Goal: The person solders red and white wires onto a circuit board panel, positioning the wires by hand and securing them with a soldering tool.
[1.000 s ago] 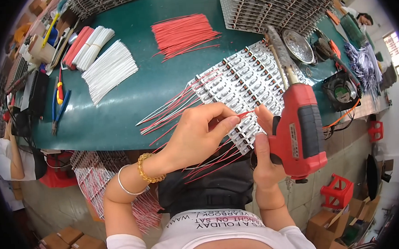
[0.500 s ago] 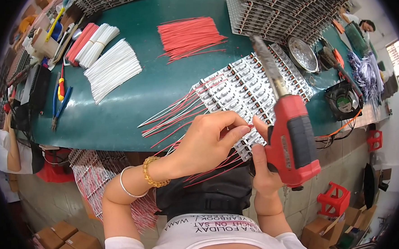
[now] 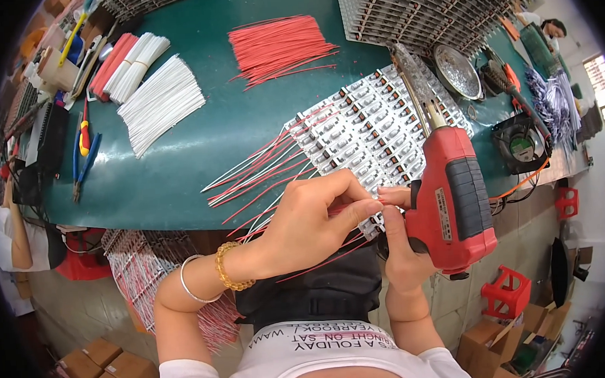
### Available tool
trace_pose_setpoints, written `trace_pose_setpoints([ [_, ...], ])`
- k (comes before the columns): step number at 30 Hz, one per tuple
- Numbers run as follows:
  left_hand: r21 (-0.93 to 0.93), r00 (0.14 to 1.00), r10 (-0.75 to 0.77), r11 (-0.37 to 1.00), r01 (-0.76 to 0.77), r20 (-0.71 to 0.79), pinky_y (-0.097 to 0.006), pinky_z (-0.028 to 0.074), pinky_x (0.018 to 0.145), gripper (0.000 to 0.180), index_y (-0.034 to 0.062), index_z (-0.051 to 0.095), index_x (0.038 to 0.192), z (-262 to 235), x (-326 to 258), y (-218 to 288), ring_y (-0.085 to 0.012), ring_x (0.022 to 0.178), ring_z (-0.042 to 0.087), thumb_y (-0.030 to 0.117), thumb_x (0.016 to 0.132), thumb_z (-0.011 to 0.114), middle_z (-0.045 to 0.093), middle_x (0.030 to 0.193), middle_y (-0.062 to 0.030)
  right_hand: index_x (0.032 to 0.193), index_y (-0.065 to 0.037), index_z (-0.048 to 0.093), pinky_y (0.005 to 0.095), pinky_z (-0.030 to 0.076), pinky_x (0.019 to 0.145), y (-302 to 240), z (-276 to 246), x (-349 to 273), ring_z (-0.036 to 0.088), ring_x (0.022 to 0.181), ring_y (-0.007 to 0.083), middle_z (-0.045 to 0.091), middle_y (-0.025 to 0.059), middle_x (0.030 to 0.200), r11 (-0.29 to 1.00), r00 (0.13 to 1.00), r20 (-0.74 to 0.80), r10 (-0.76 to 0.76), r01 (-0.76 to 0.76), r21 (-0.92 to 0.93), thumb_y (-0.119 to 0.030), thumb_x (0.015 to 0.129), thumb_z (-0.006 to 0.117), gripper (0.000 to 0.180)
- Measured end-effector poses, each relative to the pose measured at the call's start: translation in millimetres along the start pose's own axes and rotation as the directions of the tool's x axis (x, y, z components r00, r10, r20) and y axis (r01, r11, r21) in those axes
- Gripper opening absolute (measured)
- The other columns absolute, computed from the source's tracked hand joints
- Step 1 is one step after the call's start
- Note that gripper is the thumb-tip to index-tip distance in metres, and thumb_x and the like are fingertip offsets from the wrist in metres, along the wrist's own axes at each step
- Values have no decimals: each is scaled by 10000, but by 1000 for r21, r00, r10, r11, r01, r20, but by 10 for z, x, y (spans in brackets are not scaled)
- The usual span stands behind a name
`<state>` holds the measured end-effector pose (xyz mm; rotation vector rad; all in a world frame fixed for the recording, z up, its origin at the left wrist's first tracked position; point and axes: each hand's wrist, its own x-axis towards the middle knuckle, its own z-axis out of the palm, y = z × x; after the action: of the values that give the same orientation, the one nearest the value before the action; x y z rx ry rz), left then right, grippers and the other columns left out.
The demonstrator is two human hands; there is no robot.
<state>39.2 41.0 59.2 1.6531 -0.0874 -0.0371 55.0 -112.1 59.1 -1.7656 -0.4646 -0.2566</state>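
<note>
My left hand (image 3: 314,219) is closed in a pinch on a thin red wire (image 3: 350,206) over the near edge of a panel of small white circuit boards (image 3: 361,128). My right hand (image 3: 403,252) holds a red and black soldering gun (image 3: 446,188), its metal tip pointing away over the panel. The right thumb and forefinger also meet at the left fingertips, by the wire's end. Red and white wires (image 3: 254,171) fan out leftward from the panel. The exact contact between wire and board is hidden by my fingers.
Red wires (image 3: 281,46) and white wires (image 3: 161,104) lie in piles on the green table (image 3: 172,189). Pliers (image 3: 84,166) and a screwdriver (image 3: 85,135) are at left. Stacked boards (image 3: 430,11), a round metal dish (image 3: 456,71) and a small fan (image 3: 521,143) stand at right.
The right thumb and forefinger have closed in to the left fingertips at the wire. The soldering gun has shifted slightly right, and its tip has swung. My left hand keeps its pinch.
</note>
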Motion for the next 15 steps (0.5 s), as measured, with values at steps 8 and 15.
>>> trace_pose_setpoints([
  [8,62,979,170,984,-164,-108,-283,431,486,57,-24,570,839,29,-27,53,-169,534,559,24,847,600,584,679,-116,974,-9,564,238,437,674,-33,-1,-19,557,764,114,597,54,884,997,997,26,73,-73,1,28,865,558,116],
  [15,328,908,418,864,-382,-43,-347,444,467,85,-21,547,832,74,-66,5,-271,532,555,8,789,614,538,683,-126,951,-13,570,247,436,686,-60,-47,-25,561,774,132,600,57,912,991,989,81,122,-126,35,30,855,568,105],
])
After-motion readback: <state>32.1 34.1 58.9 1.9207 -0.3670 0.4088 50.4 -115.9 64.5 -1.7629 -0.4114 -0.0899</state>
